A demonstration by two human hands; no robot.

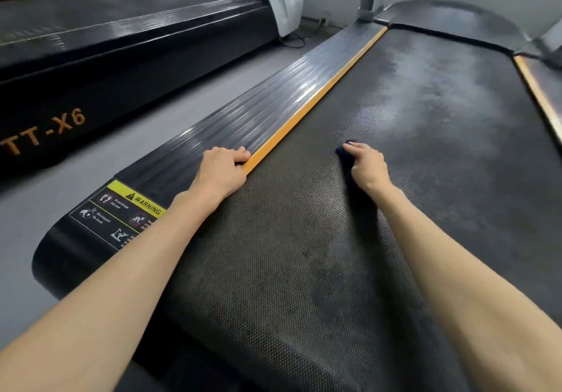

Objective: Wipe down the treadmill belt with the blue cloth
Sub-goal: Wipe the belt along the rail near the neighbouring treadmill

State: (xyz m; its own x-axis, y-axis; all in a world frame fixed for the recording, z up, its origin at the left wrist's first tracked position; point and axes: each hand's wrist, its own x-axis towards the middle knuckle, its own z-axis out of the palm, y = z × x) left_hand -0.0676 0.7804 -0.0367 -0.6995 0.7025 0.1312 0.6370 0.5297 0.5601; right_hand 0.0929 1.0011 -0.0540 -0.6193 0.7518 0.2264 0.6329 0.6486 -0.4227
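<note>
Roughly half seems done: right hand [369,166] clutches the bunched blue cloth [345,152] pressed mid-way up the treadmill belt [289,270], left hand [222,169] grips the side rail [273,102], far hazy grey stretch apparently not yet wiped.

Cloth [345,149] mostly hidden under right hand [369,165]; a dark edge shows. Warning label [121,204] partly covered by left forearm [137,257], small print unreadable. Neighbouring treadmill's lettering [45,133] cut off at left edge.
</note>
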